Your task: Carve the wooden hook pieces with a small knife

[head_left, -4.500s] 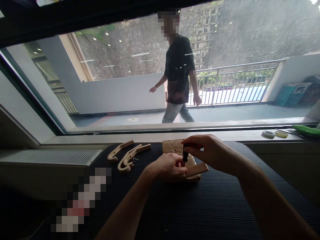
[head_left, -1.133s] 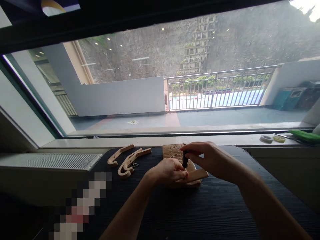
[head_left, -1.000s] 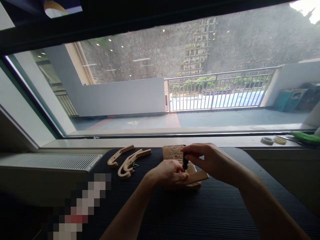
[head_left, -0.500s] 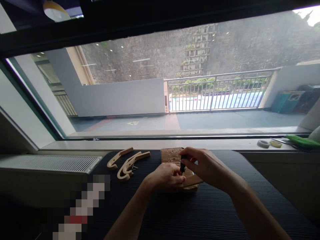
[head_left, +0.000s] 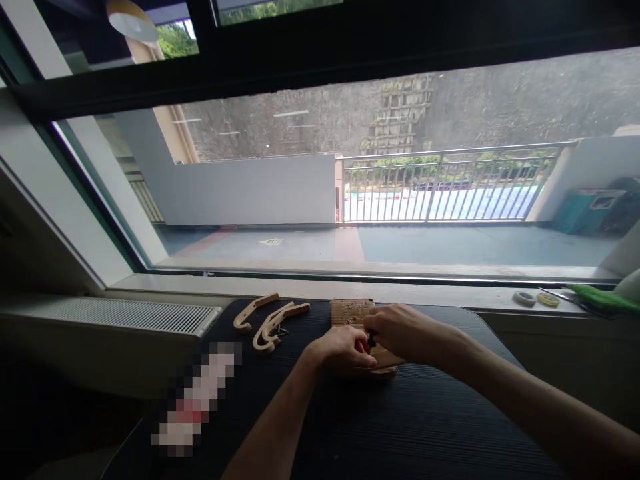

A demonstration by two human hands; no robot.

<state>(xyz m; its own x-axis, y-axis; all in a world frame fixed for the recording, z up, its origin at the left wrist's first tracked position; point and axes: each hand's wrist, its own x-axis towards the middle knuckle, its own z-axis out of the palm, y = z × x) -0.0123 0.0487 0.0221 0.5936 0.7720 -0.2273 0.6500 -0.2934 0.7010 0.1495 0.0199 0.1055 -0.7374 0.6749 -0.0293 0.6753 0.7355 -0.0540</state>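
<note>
On a black ribbed mat [head_left: 410,427] lies a wooden board [head_left: 350,311] with many small holes. A wooden hook piece [head_left: 387,361] rests on its near end. My left hand [head_left: 343,350] is closed and presses down on that piece. My right hand [head_left: 400,331] is closed around a small black-handled tool [head_left: 371,341] that stands upright on the piece, right beside my left fingers. The tool's tip is hidden between my hands.
Three curved wooden hooks [head_left: 270,320] lie on the mat to the left, with a small metal part [head_left: 281,331] beside them. A white vent grille [head_left: 120,313] runs along the left. On the window sill [head_left: 310,287] at right sit two tape rolls [head_left: 535,298] and a green cloth [head_left: 600,297].
The person outside the window walked out of sight. My view has tilted upward and my hands sit closer together, the right hand lower over the tool. The left hand stays on the hook piece.
</note>
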